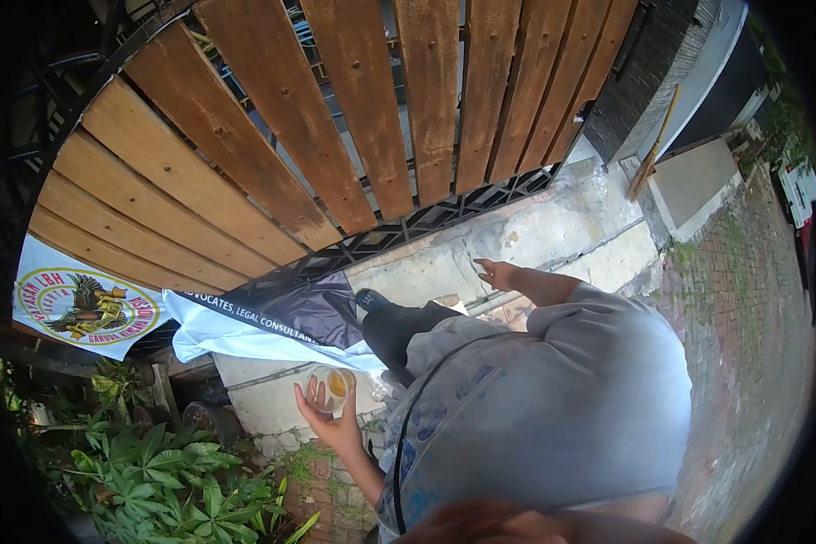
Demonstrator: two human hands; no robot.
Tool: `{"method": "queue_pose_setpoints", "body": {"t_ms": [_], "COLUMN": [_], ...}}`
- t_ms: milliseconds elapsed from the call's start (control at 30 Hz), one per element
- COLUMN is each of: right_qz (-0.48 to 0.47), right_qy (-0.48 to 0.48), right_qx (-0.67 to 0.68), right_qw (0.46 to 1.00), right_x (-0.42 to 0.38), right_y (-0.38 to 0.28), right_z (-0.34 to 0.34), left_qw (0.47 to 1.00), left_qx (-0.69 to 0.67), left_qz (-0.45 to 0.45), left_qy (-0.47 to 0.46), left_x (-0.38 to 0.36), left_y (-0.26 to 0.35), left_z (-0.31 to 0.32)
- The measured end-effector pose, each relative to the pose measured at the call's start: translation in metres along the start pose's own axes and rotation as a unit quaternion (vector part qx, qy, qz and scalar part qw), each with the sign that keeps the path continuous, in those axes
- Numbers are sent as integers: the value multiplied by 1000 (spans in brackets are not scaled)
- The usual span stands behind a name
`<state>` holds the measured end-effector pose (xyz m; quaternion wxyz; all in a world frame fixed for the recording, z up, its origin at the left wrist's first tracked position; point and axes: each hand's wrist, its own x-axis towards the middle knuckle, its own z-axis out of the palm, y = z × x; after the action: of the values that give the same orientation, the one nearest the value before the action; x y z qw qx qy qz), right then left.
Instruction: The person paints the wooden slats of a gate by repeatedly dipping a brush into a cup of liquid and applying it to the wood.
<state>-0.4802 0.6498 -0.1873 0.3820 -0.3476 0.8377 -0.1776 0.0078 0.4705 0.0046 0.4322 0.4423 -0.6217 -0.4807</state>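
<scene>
- Banner (pixel 109 313), 9 o'clock: white sheet with a round eagle emblem, hangs off the fence foot; the dark section to its right carries partial white lettering.
- Plants (pixel 163 480), 7 o'clock: green leafy clump, just left of the left hand.
- Left hand (pixel 326 417), 6–7 o'clock: palm up, fingers curled under and around a clear plastic cup (pixel 331 385). Cup sits upright in the palm with something yellow-orange inside; contents can't be identified.
- Wooden fence (pixel 335 118), 12 o'clock: slanted brown slats on a black metal frame, fills the top half.
- Shoe (pixel 372 299), centre: dark, planted on the concrete ledge (pixel 553 227) at the fence base, leg in dark trousers.
- Right hand (pixel 499 272), just right of centre: empty, fingers loosely extended, pointing toward the ledge; touching nothing.
- Grey shirt (pixel 571 399), 5 o'clock: covers the torso, black strap runs across it.
- Brick paving (pixel 743 317), 3 o'clock: reddish, with moss in the joints.
</scene>
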Motion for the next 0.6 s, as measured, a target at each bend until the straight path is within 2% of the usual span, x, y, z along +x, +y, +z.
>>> {"method": "queue_pose_setpoints", "body": {"t_ms": [33,67,100,133,200,333,433,467,533,600], "right_qz": [-36,-53,-111,-104,-155,-195,-240,-249,-262,-173], "right_qy": [17,5,15,13,42,39,67,47,31,-36], "right_qx": [-52,-53,-51,-49,-102,-106,-41,-50,44,164], "right_qw": [998,997,992,993,982,974,968,966,964,971], "right_x": [7,7,12,8,-11,-25,-29,-29,-34,-50], "right_y": [-11,-24,-30,-42,-77,-106,-112,-113,-135,-176], "right_z": [0,-2,2,2,-8,-9,-2,-1,-12,-24], "left_qw": [1000,1000,1000,1000,999,997,997,997,995,997], "left_qx": [-2,-3,-3,-10,-19,-39,-37,-37,-64,-34], "left_qz": [0,-1,-6,-14,-27,-57,-62,-62,-77,-54], "left_qy": [-3,-6,-12,-12,-15,-14,-28,-32,-28,-45], "left_x": [1,1,1,2,3,4,11,12,21,34], "left_y": [-3,-5,-9,-11,-12,-19,-39,-47,-66,-80], "left_z": [2,3,5,6,11,19,27,30,40,49]}}
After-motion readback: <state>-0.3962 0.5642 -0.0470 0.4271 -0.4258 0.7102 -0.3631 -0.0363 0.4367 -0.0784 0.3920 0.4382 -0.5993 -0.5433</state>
